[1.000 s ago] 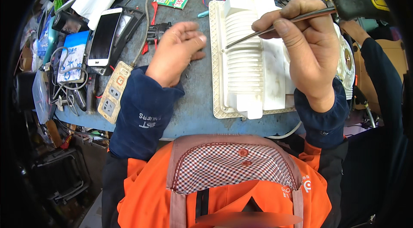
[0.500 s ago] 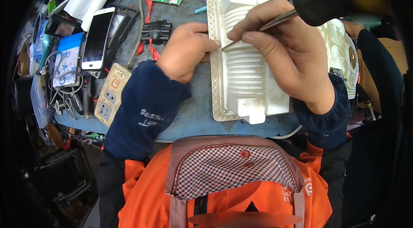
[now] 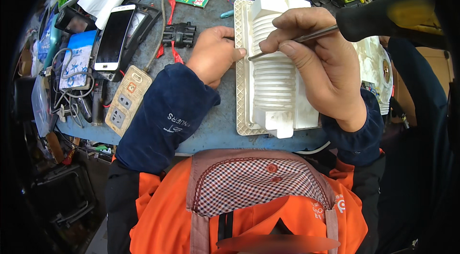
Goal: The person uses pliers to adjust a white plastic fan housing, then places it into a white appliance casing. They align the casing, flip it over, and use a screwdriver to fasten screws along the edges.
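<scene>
A white ribbed plastic housing (image 3: 274, 81) with a cross-hatched flange along its left side lies on the bench in front of me. My left hand (image 3: 213, 55) is closed on the flange's left edge, thumb on top; its other fingers are partly hidden. In my right hand (image 3: 328, 62) is a screwdriver (image 3: 316, 35) with a thin metal shaft and a black and yellow handle, held slanting over the ribs. Its tip meets the inner border of the flange, close to my left thumb. The handle reaches up to the right, above my hand.
Left of my left hand lies a black connector block (image 3: 178, 35) with red strips. Farther left are a power strip (image 3: 128, 100), a white phone (image 3: 115, 37) and a blue box (image 3: 78, 57) with cables. Another white housing (image 3: 376, 62) stands behind my right hand. Tools and wires crowd the far edge.
The whole view has shifted slightly. The screwdriver's tip stays at nearly the same spot on the flange, and both hands keep their holds.
</scene>
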Demonstrator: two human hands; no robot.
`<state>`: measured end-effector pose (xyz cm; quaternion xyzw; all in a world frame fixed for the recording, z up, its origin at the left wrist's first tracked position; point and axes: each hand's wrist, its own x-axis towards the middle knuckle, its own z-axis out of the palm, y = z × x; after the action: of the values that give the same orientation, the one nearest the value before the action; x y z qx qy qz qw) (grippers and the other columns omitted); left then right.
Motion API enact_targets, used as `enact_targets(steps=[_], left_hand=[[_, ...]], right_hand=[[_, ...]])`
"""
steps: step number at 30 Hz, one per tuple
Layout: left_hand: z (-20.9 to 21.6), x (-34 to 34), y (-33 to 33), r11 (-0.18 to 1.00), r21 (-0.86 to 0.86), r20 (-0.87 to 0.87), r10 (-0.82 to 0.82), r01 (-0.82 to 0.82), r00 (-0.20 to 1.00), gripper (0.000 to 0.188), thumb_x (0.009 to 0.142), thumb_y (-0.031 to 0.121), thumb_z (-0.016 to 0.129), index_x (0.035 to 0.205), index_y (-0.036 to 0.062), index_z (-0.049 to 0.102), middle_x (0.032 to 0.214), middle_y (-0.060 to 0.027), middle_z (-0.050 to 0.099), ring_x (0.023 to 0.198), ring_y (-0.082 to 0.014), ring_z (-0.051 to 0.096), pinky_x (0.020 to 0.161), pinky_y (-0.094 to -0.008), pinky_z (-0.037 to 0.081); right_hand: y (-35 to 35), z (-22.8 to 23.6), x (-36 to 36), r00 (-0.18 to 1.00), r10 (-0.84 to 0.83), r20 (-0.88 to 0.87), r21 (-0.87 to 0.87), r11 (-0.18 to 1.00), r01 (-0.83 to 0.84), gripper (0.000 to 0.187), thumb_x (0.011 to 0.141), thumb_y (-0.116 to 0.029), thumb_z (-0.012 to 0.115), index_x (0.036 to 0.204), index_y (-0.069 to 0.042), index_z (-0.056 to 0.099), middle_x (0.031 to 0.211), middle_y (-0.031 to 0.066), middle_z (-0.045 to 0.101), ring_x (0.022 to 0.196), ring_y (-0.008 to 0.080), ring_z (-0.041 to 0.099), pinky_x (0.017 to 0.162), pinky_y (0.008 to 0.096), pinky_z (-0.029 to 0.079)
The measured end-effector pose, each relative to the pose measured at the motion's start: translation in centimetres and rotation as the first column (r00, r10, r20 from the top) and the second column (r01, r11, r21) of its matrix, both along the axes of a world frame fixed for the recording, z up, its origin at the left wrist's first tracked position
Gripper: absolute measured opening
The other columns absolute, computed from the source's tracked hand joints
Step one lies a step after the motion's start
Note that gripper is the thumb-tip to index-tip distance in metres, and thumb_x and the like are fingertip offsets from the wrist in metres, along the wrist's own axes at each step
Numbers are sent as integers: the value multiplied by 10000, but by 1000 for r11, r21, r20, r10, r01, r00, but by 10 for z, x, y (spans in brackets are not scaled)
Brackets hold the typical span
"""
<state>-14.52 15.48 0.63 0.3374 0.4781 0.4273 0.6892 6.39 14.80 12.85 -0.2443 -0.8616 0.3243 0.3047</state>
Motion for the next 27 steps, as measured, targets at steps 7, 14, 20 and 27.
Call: enact_targets(steps=[7,14,20,27], left_hand=[[-4,-2,0,1000,23,-22,-1,1,1000,465,888,-122,635,1345,-95,549,1099,-164,754,942,-231,749,863,-349,604],[3,1,-2,1000,-11,-11,23,-23,1000,433,900,-144,631,1322,-83,560,1090,-154,755,940,-220,750,861,-342,610],[4,0,-3,1000,-14,46,19,-19,999,453,907,-131,674,1342,-132,545,1075,-172,742,920,-220,730,828,-339,588],[5,0,-4,999,-8,-5,31,-31,1000,452,907,-124,680,1339,-132,545,1073,-173,744,914,-219,729,816,-331,583]], right_hand=[[-3,1,-6,1000,-11,-3,-23,1000,11,317,1050,105,515,1363,56,513,1108,170,747,1097,195,735,1004,311,553],[-3,-3,-2,992,-125,23,18,992,125,321,1024,103,582,1337,46,537,1072,148,744,1066,187,744,978,315,568],[-3,-4,-4,990,-140,35,118,984,135,318,995,77,665,1299,50,576,1050,139,749,1021,184,756,910,295,587],[-4,-3,-6,980,-192,49,72,980,188,294,987,65,695,1265,55,599,1047,130,754,999,181,755,901,285,587]])
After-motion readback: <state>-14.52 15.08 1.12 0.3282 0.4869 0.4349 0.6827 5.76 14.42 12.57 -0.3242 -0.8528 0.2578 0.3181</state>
